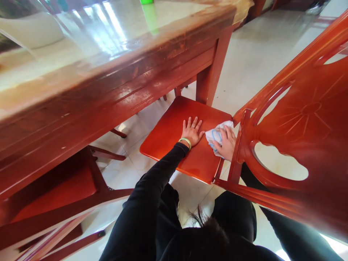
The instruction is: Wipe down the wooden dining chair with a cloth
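My left hand (193, 132) lies flat on the seat of a reddish-brown wooden chair (163, 139), fingers spread and nothing held. It wears a ring and a pale green bangle (186, 142). At the seat's back edge, close to the backrest (296, 119), my right hand (227, 143) has its fingers bent over a white cloth with blue marks (216, 136). The cloth is bunched up and rests on the seat. Part of my right wrist and forearm is hidden behind the backrest frame.
A wooden table (122, 83) with a glossy top runs along the left and far side. Its leg (208, 79) stands just beyond the seat. A second chair (59, 185) is at the lower left. Something green (147, 1) stands on the table. Pale tiles (261, 47) cover the floor.
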`<state>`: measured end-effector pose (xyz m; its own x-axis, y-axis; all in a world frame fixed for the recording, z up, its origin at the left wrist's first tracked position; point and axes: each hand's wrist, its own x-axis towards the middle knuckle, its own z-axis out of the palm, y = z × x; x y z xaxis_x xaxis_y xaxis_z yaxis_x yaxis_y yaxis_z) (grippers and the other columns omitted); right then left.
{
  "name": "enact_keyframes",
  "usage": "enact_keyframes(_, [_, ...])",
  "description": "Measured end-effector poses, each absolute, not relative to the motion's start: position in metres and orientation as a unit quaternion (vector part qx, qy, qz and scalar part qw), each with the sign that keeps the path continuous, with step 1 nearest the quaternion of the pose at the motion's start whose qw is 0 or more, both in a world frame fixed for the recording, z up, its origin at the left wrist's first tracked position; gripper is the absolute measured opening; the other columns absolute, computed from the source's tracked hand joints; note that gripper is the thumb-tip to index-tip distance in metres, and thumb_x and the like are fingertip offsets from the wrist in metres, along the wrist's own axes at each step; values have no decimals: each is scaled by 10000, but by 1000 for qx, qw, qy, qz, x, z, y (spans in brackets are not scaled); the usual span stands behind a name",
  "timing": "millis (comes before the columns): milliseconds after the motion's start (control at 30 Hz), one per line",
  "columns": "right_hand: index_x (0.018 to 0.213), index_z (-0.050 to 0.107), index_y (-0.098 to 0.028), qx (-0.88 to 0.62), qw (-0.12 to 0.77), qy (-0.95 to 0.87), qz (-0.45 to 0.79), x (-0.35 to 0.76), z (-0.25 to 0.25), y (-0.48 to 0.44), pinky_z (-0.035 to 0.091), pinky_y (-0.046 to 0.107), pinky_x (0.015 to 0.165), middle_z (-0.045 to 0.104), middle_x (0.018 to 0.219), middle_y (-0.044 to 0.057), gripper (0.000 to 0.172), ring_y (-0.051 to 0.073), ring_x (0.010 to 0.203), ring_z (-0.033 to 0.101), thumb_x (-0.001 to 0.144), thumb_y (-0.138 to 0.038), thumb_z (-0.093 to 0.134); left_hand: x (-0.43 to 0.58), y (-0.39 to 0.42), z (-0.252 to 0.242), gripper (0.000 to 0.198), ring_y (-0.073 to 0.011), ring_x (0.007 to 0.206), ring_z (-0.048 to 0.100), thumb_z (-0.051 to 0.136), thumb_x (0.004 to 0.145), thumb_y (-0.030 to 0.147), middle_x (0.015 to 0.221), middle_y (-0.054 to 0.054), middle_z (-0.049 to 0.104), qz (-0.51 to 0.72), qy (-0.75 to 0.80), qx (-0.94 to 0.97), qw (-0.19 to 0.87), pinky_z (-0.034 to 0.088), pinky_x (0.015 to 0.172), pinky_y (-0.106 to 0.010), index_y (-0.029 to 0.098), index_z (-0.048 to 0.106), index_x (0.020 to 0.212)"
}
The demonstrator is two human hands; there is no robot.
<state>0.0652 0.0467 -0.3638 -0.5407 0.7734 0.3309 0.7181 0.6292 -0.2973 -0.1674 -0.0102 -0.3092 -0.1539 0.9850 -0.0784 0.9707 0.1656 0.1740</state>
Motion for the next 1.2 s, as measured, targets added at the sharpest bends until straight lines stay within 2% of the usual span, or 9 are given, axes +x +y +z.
enact_keyframes(167, [1650, 549, -59, -413, 214, -883, 66, 60, -362, 62, 378, 612, 1373, 413, 1790, 255, 790, 459, 1661, 413, 1045, -566, 554, -167, -10, -310, 778, -418, 1823, 97, 334, 1152, 599, 1950, -48, 195, 44, 758, 645, 85, 66, 1483, -668, 236, 316, 1840])
enact_keyframes(333, [1613, 555, 11, -482, 196, -852, 62, 14, -345, 136, 355, 648, 1354, 457, 1723, 347, 830, 498, 1622, 445, 1019, -569, 590, -167, -10, -311, 781, -410, 1823, 104, 351, 1151, 609, 1951, -38, 192, 43, 760, 643, 84, 66, 1485, -653, 240, 320, 1839])
enact_keyframes(400, [1577, 582, 11, -496, 203, -842, 57, 9, -343, 142, 372, 647, 1338, 491, 1688, 355, 807, 496, 1587, 477, 1013, -566, 597, -167, -10, -310, 779, -405, 1825, 100, 358, 1149, 609, 1952, -30, 190, 42, 761, 643, 83, 69, 1487, -647, 247, 323, 1838])
enact_keyframes(567, [1602, 585, -75, -410, 235, -879, 67, 47, -355, 68, 426, 583, 1338, 471, 1745, 269, 719, 430, 1613, 473, 1050, -535, 542, -166, -11, -306, 779, -410, 1823, 103, 377, 1146, 582, 1950, -46, 193, 39, 759, 643, 92, 74, 1484, -656, 236, 312, 1841])
enact_keyframes(667, [1616, 582, -106, -356, 250, -896, 84, 74, -366, 18, 409, 559, 1375, 450, 1780, 208, 713, 394, 1659, 438, 1043, -531, 569, -166, -12, -303, 772, -419, 1823, 99, 377, 1149, 576, 1950, -48, 195, 38, 759, 643, 92, 70, 1482, -664, 230, 324, 1837])
enact_keyframes(767, [1637, 574, -109, -354, 236, -900, 95, 75, -366, 18, 374, 557, 1406, 419, 1807, 183, 742, 394, 1683, 409, 1025, -529, 585, -166, -11, -303, 768, -419, 1822, 101, 358, 1153, 578, 1949, -45, 199, 37, 761, 642, 91, 69, 1483, -660, 227, 331, 1835])
enact_keyframes(967, [1691, 502, -23, -472, 179, -857, 103, 22, -348, 119, 265, 626, 1425, 347, 1820, 289, 893, 475, 1715, 330, 1011, -592, 604, -166, -11, -308, 789, -409, 1823, 106, 363, 1144, 602, 1949, -41, 197, 37, 762, 641, 84, 79, 1486, -647, 229, 321, 1838])
enact_keyframes(1067, [1681, 503, -30, -504, 192, -836, 100, 8, -348, 147, 283, 662, 1397, 352, 1805, 325, 946, 501, 1702, 337, 981, -646, 661, -166, -11, -309, 785, -404, 1823, 112, 359, 1144, 606, 1949, -33, 203, 41, 762, 641, 82, 87, 1487, -643, 241, 323, 1838])
enact_keyframes(1200, [1626, 555, -54, -481, 218, -845, 86, 24, -355, 123, 304, 648, 1395, 413, 1780, 299, 821, 462, 1684, 375, 1013, -598, 603, -166, -10, -310, 781, -406, 1824, 107, 373, 1143, 606, 1950, -29, 203, 46, 762, 640, 83, 83, 1487, -641, 250, 326, 1837])
